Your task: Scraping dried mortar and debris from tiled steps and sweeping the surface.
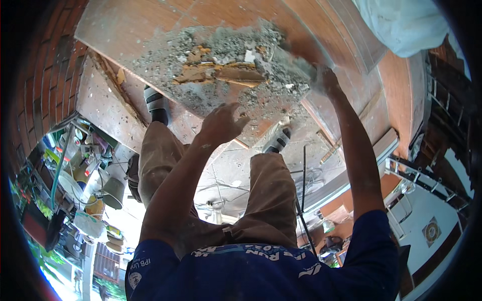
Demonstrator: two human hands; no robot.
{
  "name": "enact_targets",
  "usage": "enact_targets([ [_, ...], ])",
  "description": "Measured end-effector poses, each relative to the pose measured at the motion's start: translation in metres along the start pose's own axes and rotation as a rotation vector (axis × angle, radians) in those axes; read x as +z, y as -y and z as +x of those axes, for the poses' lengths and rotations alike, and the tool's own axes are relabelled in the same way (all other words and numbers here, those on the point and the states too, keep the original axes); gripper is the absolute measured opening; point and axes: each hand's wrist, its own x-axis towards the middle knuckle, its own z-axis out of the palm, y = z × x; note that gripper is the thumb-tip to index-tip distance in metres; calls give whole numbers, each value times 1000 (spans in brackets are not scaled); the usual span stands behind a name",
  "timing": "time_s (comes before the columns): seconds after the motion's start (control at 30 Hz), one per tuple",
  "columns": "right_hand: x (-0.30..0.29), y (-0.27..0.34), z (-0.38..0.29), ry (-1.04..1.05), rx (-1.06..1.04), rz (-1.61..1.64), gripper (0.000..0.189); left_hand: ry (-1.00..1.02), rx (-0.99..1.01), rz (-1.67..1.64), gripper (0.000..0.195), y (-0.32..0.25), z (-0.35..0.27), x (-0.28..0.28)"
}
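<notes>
My left hand [222,126], fingers apart and with nothing in it, is over the near part of a tiled step. At the right end of the rubble, my right hand [327,79] is closed on a grey object [301,67], too motion-blurred to name. Grey crumbled rubble and dust [241,39] cover much of the tiled surface [147,22]. In the middle of the rubble lie broken pieces of brown, splintered wood [220,73]. A small white fragment [249,56] sits just beyond them.
A brick wall [49,64] rises at the left. Lower left are a bucket [113,192] and household clutter. A long splintered strip [116,88] leans by the step. Cables [222,186] run across the floor, a ladder [425,178] is at right, and pale sheeting [403,22] hangs upper right.
</notes>
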Motion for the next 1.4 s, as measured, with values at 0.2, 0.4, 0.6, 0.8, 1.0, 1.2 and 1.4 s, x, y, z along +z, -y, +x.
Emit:
enact_targets([
  [0.2, -17, 67, 67, -148, 6, 27, 47, -165, 35, -73, 55, 7, 0, 11],
  [0.4, -13, 110, 41, -13, -114, -129, 52, -155, 63, -165, 53, 31, -12, -9],
  [0.6, -124, 273, 162, -118, -331, -7, 48, -159, -80, -309, 51, 52, -34, -88],
  [0.8, -172, 587, 303, -185, -650, -181, 40, -348, -3, -347, 57, 88, -37, -137],
  [1.0, -100, 585, 253, 277, -505, 90, 40, -326, -120, -235, 37, 101, -42, -138],
  [1.2, -18, 422, 133, 173, -755, -318, 43, -277, -22, -256, 58, 82, -53, -113],
  [1.4, 0, 261, 25, 291, -813, -495, 46, -38, -95, -279, 42, 70, -58, -84],
])
